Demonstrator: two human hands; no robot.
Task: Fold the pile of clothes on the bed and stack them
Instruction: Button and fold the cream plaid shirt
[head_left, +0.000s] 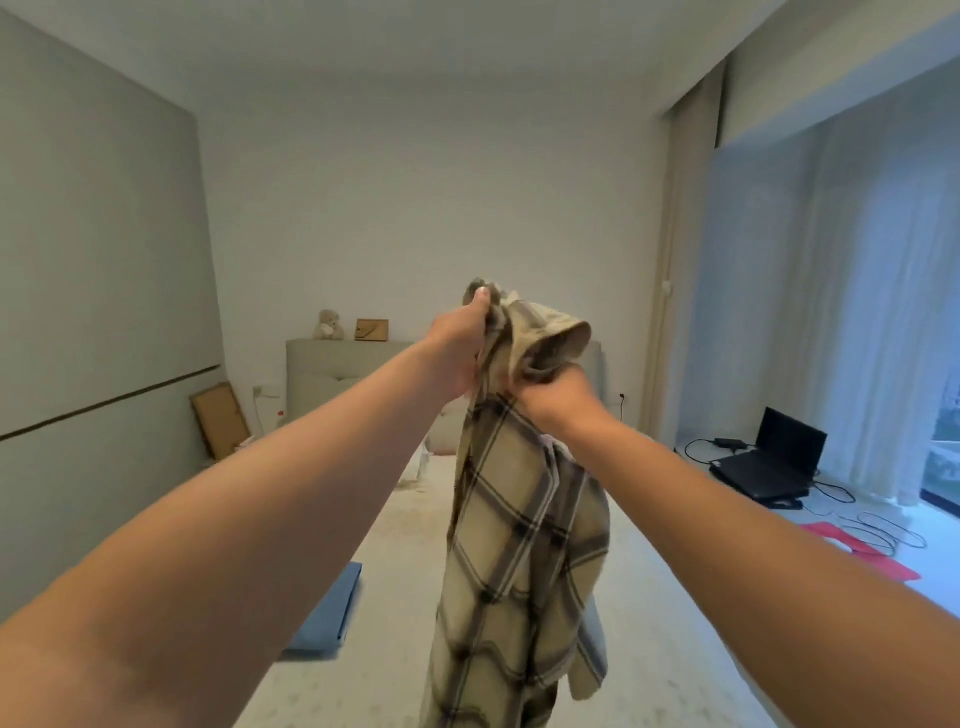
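- Hands first: the left hand (460, 345) grips the top edge of a plaid shirt (519, 545), thumb up and fingers curled round bunched cloth; the right hand (556, 392), just beside it at its 4 o'clock, holds another gathered part of the same top edge in a closed fist.
- Shirt: it is held up in the air with both arms stretched forward, and hangs down from the two hands in a long twisted drape toward 6 o'clock, out of the bottom of the view. A curled flap, maybe the collar or a cuff, stands open between the hands; I cannot tell which.
- Bed (405, 571): it lies below the shirt, running away toward 12 o'clock to a padded headboard (332, 364). A folded blue cloth (332, 608) lies on the bed at 8 o'clock of the shirt, well apart from it.
- Step in hand, as I judge it: finding the shirt's shoulders or collar before any fold is made.
- Next move calls for spreading the hands apart so the cloth opens flat, then lowering it onto the bare part of the bed; the twist has to shake out first.
- Farther out: a laptop (774, 462) with cables sits on the floor at 3 o'clock, a toy bear (328, 326) on the headboard shelf.
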